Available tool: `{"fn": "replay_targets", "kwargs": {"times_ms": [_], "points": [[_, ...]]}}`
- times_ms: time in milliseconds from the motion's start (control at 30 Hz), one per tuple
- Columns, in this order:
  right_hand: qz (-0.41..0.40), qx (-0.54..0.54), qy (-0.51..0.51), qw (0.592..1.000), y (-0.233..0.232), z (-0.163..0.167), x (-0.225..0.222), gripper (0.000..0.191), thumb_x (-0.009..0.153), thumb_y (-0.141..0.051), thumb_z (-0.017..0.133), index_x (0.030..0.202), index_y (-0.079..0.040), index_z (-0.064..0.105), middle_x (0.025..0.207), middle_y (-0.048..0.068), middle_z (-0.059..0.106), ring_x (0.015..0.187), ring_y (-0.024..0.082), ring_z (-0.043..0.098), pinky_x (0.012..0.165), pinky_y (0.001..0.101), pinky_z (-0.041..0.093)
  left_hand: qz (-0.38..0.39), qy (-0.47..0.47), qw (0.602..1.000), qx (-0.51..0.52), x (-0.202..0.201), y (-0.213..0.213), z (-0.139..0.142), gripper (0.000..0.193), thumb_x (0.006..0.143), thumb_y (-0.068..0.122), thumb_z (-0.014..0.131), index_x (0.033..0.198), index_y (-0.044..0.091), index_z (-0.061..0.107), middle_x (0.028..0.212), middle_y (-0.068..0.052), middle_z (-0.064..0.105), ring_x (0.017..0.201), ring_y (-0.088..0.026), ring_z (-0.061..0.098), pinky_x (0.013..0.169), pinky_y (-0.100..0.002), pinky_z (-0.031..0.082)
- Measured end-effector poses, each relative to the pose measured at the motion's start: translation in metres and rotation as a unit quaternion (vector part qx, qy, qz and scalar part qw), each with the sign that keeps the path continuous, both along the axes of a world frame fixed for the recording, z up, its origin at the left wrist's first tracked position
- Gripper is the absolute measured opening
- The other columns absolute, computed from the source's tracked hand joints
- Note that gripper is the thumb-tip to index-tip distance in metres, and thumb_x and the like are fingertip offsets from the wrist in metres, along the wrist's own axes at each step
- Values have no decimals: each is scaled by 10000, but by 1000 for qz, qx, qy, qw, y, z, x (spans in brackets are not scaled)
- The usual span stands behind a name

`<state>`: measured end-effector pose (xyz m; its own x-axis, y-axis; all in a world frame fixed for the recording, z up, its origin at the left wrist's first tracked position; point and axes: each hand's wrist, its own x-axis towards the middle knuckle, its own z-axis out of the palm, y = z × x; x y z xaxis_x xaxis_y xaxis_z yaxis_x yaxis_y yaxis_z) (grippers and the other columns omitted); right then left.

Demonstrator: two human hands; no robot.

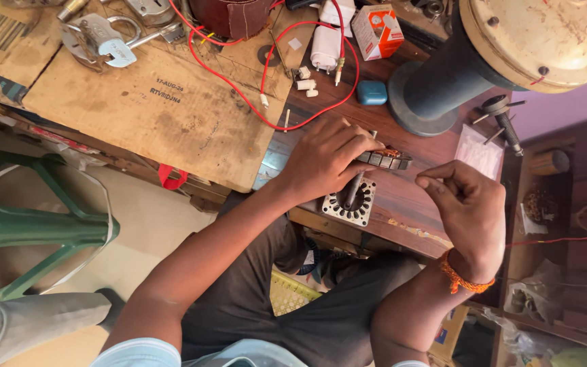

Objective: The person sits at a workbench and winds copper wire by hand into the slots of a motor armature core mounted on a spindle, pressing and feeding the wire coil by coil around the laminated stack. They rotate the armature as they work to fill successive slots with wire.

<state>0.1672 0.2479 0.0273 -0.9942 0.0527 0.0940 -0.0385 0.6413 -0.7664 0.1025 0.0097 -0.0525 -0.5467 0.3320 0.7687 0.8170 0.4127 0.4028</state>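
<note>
The left hand [327,160] lies over a stator [385,159] on the wooden bench [409,197], fingers curled down and gripping it; copper winding shows at the stator's right end, just past the fingertips. A thin metal rod [354,190] slants down from under that hand into the bore of a second stator [349,204], a square laminated core with slots, which sits at the near edge of the bench, just below the hand. The right hand [467,204] hovers to the right of the held stator, apart from it, fingers pinched shut near the thumb; whether a wire runs between them is too fine to tell. An orange thread band [463,280] circles that wrist.

Further back on the bench, a red wire [266,112] loops across a cardboard sheet [151,102], with a white charger [325,46] and a small orange box [377,30] near it. A small blue case [371,92] rests beside the round base of a big winding machine [504,51]. A green plastic stool [28,217] stands on the floor at the left
</note>
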Motion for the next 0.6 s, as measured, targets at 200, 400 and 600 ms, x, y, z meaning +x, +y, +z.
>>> {"fn": "replay_targets", "kwargs": {"times_ms": [200,400,600], "points": [[10,-32,70,997,-17,-8,1,98,917,-37,807,965,5,731,669,-97,483,630,-5,351,547,206,250,14,-9,1000,9,5,5,-3,417,855,212,830,1216,132,637,1100,-19,627,1059,-264,602,924,-449,466],[-9,-66,143,987,-36,-28,-22,100,937,-17,812,962,13,720,676,-101,471,623,-4,349,551,203,256,26,-6,1000,11,4,8,-7,391,871,245,826,1174,115,616,1082,-38,610,1045,-287,591,911,-472,453],[-42,-94,169,980,-38,-44,-46,70,944,8,799,971,10,735,654,-101,423,600,-4,336,544,212,237,18,-11,1000,7,6,6,-1,380,872,242,819,1166,113,616,1092,-36,622,1070,-279,598,936,-467,460]]}}
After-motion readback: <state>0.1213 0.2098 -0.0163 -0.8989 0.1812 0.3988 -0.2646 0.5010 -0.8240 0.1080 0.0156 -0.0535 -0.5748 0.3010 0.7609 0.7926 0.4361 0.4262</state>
